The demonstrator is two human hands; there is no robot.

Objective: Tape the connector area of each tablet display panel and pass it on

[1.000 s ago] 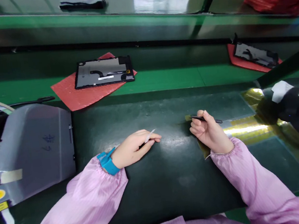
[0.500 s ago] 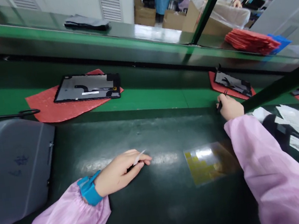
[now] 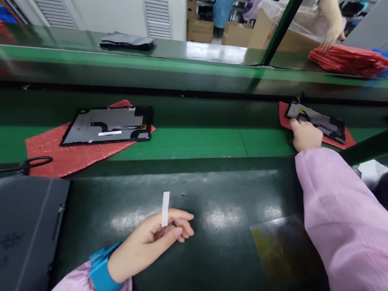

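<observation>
My left hand (image 3: 156, 241) is over the dark bench, its fingers loosely curled. A white strip (image 3: 165, 209) stands up from its index finger; whether it is pinched or stuck there is hard to see. A blue wristband (image 3: 105, 274) circles that wrist. My right hand (image 3: 306, 135) reaches out to the near edge of a tablet screen panel (image 3: 327, 123) lying on a red sleeve (image 3: 283, 113). Its fingers are closed on black tweezers (image 3: 291, 140), mostly hidden by the hand. Yellow film pieces on a clear sheet (image 3: 277, 249) lie on the bench beside my right forearm.
Another screen panel (image 3: 105, 123) rests on a red sleeve (image 3: 52, 152) at left. A grey machine (image 3: 18, 250) fills the left side. A green post (image 3: 386, 139) crosses at right, near white papers (image 3: 376, 171). Behind the shelf, a co-worker's hand (image 3: 334, 34) touches stacked red sleeves (image 3: 350, 60).
My right hand has moved forward onto the right screen panel. The left hand has turned, so the white strip now points up. The co-worker's hand has come down to the red stack.
</observation>
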